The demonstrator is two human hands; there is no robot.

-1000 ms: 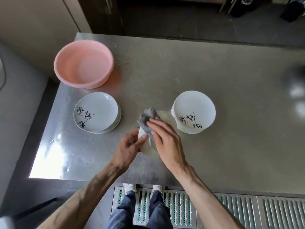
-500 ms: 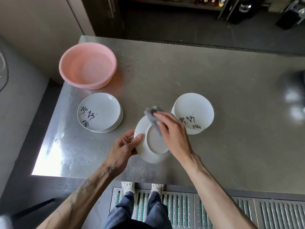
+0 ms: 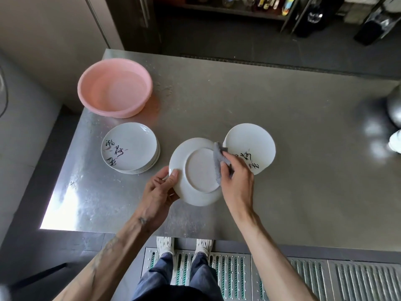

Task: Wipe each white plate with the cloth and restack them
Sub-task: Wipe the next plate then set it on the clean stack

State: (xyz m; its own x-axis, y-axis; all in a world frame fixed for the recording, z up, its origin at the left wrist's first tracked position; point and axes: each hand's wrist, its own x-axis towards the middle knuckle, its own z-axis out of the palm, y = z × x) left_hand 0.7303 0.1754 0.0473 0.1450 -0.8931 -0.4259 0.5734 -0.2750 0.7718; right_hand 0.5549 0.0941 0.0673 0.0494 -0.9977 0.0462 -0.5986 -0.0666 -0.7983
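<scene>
My left hand (image 3: 159,190) grips the left rim of a white plate (image 3: 195,170), thumb on top, and holds it above the steel table with its underside facing up. My right hand (image 3: 237,181) pinches a grey cloth (image 3: 218,164) and presses it on the plate's right side. A stack of white plates (image 3: 130,147) with black script lies to the left. Another stack of plates (image 3: 251,144) with script sits to the right, partly behind my right hand.
A pink basin (image 3: 115,88) stands at the table's (image 3: 282,105) back left corner. A shiny metal object (image 3: 393,109) sits at the right edge. Dark shelving lines the far side. My feet stand on a grated floor mat (image 3: 303,276) below the front edge.
The plate has turned from tilted on edge to underside up and flatter. The cloth has slid from the plate's upper rim to its right side.
</scene>
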